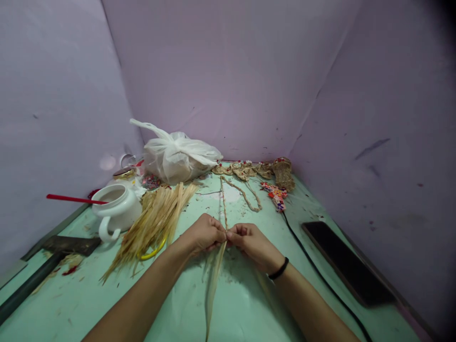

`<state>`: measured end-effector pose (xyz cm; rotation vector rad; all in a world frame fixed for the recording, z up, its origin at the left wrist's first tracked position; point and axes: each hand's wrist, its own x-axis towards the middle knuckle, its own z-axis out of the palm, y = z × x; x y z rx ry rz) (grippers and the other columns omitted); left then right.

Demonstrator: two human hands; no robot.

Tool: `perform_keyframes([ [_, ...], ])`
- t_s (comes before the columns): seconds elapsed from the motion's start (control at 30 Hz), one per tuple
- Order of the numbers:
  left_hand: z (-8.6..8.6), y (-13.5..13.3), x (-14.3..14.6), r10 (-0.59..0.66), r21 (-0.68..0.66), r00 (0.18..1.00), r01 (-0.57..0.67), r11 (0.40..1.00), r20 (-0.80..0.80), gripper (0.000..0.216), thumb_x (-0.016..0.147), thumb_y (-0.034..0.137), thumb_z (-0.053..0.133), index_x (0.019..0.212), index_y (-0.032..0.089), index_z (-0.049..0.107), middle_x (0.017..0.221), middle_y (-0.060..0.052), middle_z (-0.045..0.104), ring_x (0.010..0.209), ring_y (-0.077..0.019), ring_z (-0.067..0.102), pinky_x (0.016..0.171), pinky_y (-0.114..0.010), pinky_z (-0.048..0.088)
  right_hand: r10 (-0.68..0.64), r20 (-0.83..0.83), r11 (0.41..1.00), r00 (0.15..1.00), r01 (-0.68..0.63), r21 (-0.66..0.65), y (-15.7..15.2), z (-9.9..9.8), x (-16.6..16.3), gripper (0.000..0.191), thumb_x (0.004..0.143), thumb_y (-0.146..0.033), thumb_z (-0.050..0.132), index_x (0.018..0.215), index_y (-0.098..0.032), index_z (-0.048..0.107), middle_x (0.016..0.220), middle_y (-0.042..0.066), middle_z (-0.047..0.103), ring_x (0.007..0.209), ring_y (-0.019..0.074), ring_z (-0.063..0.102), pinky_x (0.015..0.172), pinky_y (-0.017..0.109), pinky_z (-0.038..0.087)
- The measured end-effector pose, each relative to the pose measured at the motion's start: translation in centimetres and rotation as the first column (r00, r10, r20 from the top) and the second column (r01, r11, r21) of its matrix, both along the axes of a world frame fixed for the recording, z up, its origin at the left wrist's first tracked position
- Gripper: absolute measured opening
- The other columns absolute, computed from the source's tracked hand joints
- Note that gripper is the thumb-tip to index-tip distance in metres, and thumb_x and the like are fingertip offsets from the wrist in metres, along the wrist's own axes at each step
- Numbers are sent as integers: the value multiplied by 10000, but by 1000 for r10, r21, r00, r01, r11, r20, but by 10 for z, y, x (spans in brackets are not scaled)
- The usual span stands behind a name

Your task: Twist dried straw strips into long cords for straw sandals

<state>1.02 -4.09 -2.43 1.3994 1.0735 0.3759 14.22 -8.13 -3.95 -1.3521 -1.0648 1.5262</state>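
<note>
My left hand point(208, 233) and my right hand point(251, 243) meet at the middle of the table, fingertips pinched together on the lower end of a thin plant-fibre braid point(224, 204). From there the braid runs away from me and loops back on the tabletop to the right. Below my fingers a loose pale fibre strip point(214, 285) hangs toward me, and a second strip shows faintly by my right forearm. A black band circles my right wrist. A bundle of dry fibre strips point(156, 213) lies left of my left hand.
Left stand a white pot point(121, 204) with a red stick and a hammer point(71, 244). A yellow-handled tool point(153, 251) touches the bundle. Behind are a white plastic bag point(178, 159) and woven fibre pieces point(245, 168). A phone point(345, 261) and black cable point(313, 259) lie right.
</note>
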Motion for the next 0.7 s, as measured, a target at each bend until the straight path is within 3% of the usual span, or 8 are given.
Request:
perform_keyframes([
  [0.1, -3, 0, 0, -63, 55, 998, 64, 996, -11, 107, 547, 148, 467, 441, 136, 476, 333, 47, 367, 286, -44, 282, 325, -189, 190, -32, 29, 997, 999, 30, 71, 4, -7, 3, 235, 510, -278, 689, 486, -126, 512, 417, -44, 442, 412, 32, 312, 413, 189, 202],
  [0.23, -4, 3, -5, -85, 126, 985, 104, 987, -147, 119, 558, 159, 471, 444, 133, 489, 323, 42, 359, 302, -52, 289, 340, -194, 198, -67, 37, 995, 997, 64, 79, 5, -12, 2, 179, 509, -256, 671, 491, -126, 550, 445, -16, 509, 437, 55, 370, 445, 205, 249],
  [0.47, 7, 17, -29, -178, 50, 950, 197, 979, -255, 189, 588, 269, 538, 613, 97, 612, 485, -10, 550, 346, -39, 295, 367, -185, 222, -127, -31, 989, 991, 124, -82, 2, -1, -1, 123, 520, -204, 648, 490, -116, 567, 442, 0, 520, 364, 32, 297, 391, 215, 170],
  [0.53, 9, 24, -35, -116, 100, 948, 152, 983, -298, 224, 607, 287, 532, 673, 101, 638, 543, -23, 585, 365, -48, 330, 389, -187, 254, -130, -28, 987, 991, 127, -101, 1, 1, -1, 116, 530, -196, 640, 492, -113, 568, 425, -12, 499, 342, 22, 260, 381, 220, 128],
  [0.6, 7, 30, -38, 33, 260, 937, 62, 964, -349, 223, 610, 263, 532, 716, 111, 656, 601, -33, 609, 435, -70, 412, 448, -190, 307, -124, -14, 987, 992, 122, -101, 1, 0, -1, 112, 543, -192, 629, 493, -111, 569, 406, -22, 476, 331, 19, 239, 379, 223, 102],
  [0.7, -3, 32, -34, 240, 500, 857, 22, 866, -455, 209, 608, 272, 545, 701, 130, 667, 671, -61, 633, 594, -126, 516, 551, -209, 347, -112, -3, 990, 994, 112, -88, 2, -2, -1, 115, 548, -187, 622, 482, -113, 564, 393, -24, 465, 334, 22, 251, 380, 223, 107],
])
